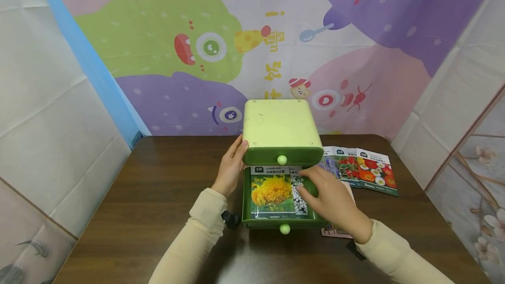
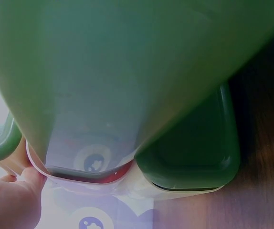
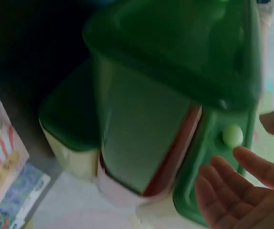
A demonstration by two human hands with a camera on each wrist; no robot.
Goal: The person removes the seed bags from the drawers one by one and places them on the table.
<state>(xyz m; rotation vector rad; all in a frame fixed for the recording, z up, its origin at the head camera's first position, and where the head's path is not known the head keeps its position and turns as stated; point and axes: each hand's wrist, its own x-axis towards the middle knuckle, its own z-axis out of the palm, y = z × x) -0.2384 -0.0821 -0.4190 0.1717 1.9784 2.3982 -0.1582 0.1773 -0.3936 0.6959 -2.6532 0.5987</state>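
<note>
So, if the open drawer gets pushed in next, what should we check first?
1. Top drawer closed: ok.
2. Yellow-flower packet lying inside the open drawer: ok.
3. White-flower packet in there too: ok.
4. Left hand against the left side of the box: ok.
5. Right hand out of the way: not ok, it's over the open drawer.
6. Right hand not touching a packet: cannot tell.

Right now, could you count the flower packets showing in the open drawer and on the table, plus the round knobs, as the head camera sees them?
Drawer packets: 2
Table packets: 3
Pale green knobs: 2
Total: 7 showing; any hidden packets are uncounted.
</note>
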